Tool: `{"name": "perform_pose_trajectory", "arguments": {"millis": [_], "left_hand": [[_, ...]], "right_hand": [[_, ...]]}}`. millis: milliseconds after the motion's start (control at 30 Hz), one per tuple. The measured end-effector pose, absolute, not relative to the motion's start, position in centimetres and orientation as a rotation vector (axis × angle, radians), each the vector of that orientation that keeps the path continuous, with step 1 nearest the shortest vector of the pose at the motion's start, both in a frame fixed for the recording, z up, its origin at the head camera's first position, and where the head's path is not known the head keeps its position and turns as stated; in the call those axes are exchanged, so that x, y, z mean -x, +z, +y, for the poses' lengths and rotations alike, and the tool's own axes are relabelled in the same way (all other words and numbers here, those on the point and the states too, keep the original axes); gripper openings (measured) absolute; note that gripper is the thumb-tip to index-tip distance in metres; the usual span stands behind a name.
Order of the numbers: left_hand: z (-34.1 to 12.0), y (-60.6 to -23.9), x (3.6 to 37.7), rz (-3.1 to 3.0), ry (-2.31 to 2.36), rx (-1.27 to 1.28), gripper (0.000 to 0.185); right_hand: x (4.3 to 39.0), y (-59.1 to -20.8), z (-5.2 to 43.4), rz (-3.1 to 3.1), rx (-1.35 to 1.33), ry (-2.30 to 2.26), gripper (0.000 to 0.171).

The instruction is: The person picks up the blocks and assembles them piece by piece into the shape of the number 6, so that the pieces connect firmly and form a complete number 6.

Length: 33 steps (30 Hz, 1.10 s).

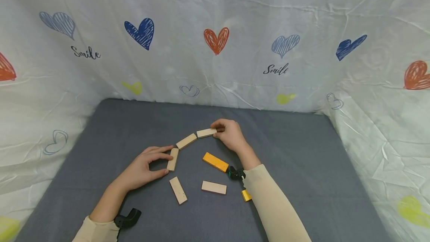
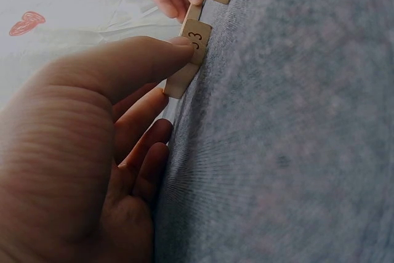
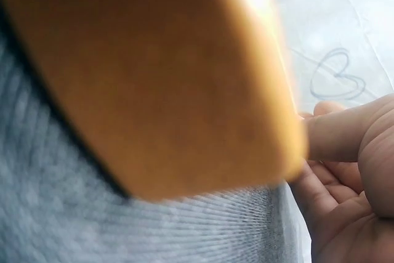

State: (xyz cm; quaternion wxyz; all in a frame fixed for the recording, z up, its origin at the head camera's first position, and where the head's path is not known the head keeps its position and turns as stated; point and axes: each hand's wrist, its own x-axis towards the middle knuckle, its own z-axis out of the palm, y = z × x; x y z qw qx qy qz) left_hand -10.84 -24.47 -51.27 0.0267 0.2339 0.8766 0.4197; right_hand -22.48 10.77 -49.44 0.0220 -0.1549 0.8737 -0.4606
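On the grey mat [image 1: 289,148], three pale wooden blocks form an arc. Leftmost is the near block [image 1: 173,159], which the left hand [image 1: 142,169] pinches between thumb at its near end and forefinger at its far end, the other fingers loosely curled beside it; the left wrist view shows a "3" on this block's face. The middle block [image 1: 186,141] lies just beyond it, untouched. The far block [image 1: 206,133] sits at the arc's right end, where the right hand [image 1: 230,134] grips its right end with curled fingers. Inside the arc lies an orange block [image 1: 215,162], just beside the right wrist. Nearer the person lie two more pale blocks: one angled [image 1: 178,190], one flat [image 1: 214,187]. A second orange block [image 1: 246,195] peeks out from under the right forearm. Both forearms slant in from the near edge. The mat is open to the right and far left; a heart-printed cloth [image 1: 215,40] walls three sides
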Motion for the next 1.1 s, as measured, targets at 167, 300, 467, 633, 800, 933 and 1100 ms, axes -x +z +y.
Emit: {"name": "perform_pose_trajectory", "arguments": {"millis": [167, 300, 467, 633, 800, 933, 1100], "left_hand": [[-24.47, -51.28, 10.87, 2.707, 1.296, -0.724, 0.042], [-24.50, -51.34, 10.87, 2.709, 1.295, -0.726, 0.042], [-24.51, -51.38, 10.88, 2.709, 1.293, -0.727, 0.042], [-24.51, -51.28, 10.95, 2.707, 1.300, -0.733, 0.042], [-24.51, -51.21, 11.00, 2.703, 1.304, -0.736, 0.042], [-24.51, -51.24, 10.97, 2.701, 1.300, -0.735, 0.042], [-24.50, -51.25, 10.99, 2.698, 1.299, -0.733, 0.043]], "right_hand": [[22.47, -49.46, 10.73, 2.699, 0.474, -1.437, 0.028], [22.51, -49.62, 10.73, 2.701, 0.476, -1.429, 0.027], [22.41, -49.64, 10.69, 2.713, 0.484, -1.409, 0.027], [22.45, -49.55, 10.63, 2.721, 0.489, -1.393, 0.027], [22.50, -49.39, 10.64, 2.710, 0.490, -1.391, 0.027], [22.54, -49.33, 10.75, 2.687, 0.507, -1.394, 0.030], [22.57, -49.09, 11.00, 2.646, 0.522, -1.388, 0.036]]}}
